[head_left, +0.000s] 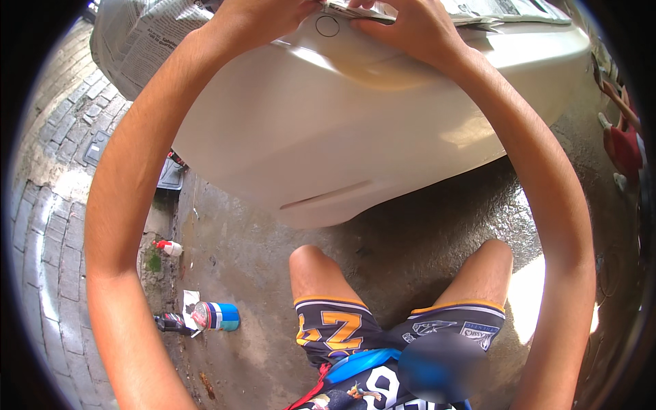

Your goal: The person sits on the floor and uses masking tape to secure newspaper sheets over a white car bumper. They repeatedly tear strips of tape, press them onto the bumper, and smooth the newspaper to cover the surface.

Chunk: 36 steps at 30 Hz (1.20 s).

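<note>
At the top edge of the head view, both hands meet over a pale car bumper. Between them lies the folded edge of a newspaper sheet. My right hand pinches this paper, its thumb stretched along the lower side. Closed at the paper's left end is my left hand, with its fingertips partly cut off by the frame. Just below the paper, a small round outline shows on the bumper. More newspaper covers the car part at the upper left.
A blue-and-white can lies on the wet floor at lower left, beside a dark bottle. A white bottle with a red top is farther up. Brick paving runs along the left. Another person is at far right.
</note>
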Available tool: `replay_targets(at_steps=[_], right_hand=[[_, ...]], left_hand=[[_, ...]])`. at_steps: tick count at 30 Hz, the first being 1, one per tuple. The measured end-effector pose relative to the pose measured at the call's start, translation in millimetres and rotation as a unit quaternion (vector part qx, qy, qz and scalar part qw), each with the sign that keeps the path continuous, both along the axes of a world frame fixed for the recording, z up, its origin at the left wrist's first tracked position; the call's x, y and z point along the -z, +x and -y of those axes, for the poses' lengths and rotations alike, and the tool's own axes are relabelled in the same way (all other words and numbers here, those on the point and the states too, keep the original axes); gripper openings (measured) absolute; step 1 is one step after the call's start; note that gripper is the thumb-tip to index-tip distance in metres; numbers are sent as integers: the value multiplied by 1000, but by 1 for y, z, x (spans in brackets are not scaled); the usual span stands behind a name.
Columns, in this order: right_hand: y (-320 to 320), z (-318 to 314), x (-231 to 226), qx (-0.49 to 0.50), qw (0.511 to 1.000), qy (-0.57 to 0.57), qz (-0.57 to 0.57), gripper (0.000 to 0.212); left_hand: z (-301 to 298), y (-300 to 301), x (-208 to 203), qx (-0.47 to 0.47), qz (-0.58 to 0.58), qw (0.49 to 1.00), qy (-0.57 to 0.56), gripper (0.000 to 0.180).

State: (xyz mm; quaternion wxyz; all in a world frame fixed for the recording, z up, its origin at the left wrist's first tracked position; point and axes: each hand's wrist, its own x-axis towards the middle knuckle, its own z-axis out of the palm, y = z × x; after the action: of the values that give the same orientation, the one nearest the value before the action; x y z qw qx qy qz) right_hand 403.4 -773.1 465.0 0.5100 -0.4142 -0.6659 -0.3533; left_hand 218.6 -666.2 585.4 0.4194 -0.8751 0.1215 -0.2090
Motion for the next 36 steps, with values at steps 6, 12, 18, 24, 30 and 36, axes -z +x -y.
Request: replay_targets(at_steps=[6,12,18,24,30,36], right_hand=[[2,-3,0,23,1000,-13,5,10],[0,-2,-1,26,999,-18,6,11],[6,18,-1,21,997,-70,-4,11],[10,16,-2,8,995,-97,-31,12],[7,13,0,5,996,-86,-32,9],[4,15,-3,-15,995,-95,-33,9]], left_hand=[[-1,-6,-6,13,6,999,50,8],[1,-9,-15,10,-6,998,65,9],[4,-13,-22,5,12,998,58,11],[1,-14,-28,30,-12,999,39,10],[1,-21,-38,1,-50,995,-91,15],[10,-33,-37,-16,-76,997,-28,20]])
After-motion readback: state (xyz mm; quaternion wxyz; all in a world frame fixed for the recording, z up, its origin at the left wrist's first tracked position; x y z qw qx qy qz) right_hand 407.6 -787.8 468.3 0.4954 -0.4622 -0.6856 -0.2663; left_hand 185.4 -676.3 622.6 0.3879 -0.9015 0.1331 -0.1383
